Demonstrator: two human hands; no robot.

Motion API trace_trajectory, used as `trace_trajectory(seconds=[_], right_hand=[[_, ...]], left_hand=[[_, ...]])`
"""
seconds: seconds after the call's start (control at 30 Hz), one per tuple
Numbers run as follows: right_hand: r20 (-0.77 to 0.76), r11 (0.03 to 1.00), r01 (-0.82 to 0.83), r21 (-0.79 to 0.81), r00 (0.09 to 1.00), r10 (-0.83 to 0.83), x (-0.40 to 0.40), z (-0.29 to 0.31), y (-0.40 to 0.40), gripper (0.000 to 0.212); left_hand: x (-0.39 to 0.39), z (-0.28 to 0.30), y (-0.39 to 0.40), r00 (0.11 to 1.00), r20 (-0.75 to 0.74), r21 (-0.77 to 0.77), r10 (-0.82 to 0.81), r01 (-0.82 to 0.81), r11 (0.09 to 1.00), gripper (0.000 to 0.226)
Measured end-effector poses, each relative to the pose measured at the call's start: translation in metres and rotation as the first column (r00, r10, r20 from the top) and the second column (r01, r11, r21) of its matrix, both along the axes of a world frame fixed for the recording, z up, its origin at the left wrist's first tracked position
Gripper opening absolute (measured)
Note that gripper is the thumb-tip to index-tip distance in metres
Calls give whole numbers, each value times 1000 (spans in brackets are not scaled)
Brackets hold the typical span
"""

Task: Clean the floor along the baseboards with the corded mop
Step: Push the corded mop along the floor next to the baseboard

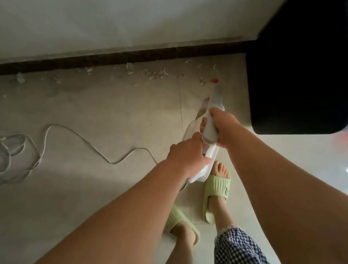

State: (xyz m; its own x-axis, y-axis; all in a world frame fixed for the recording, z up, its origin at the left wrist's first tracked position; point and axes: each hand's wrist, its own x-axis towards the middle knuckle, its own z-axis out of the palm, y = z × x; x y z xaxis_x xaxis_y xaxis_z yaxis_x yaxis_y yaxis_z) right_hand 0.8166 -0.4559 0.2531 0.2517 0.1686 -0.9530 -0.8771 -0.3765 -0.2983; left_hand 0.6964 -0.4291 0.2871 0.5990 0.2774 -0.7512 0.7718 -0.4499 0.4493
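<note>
Both my hands grip the white mop [211,124] handle at frame centre: right hand [222,125] higher, left hand [187,154] lower; paper scraps [154,74] lie along the baseboard [111,59] above.

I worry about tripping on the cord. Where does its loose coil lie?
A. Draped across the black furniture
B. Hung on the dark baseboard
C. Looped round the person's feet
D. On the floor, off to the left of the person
D: the cord lies coiled on the floor off to the left, well apart from the slippers.

readable text: none | labels: none legible | numbers: none
</note>
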Motion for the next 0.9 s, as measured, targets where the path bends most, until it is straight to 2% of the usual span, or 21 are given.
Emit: trace_trajectory(seconds=[0.57, 0.73, 0.9], right_hand=[[8, 998, -56, 27, 998, 55, 77, -6, 39, 18], [6, 998, -49, 24, 999, 49, 89, -8, 34, 24], [3, 999, -13, -31, 1000, 13, 98, -11, 30, 27]], left_hand=[[77, -8, 30, 998, 4, 75, 56, -56, 996, 37], [89, -11, 30, 1000, -19, 131, -13, 15, 991, 38], [98, -12, 30, 1000, -8, 117, -17, 18, 993, 42]])
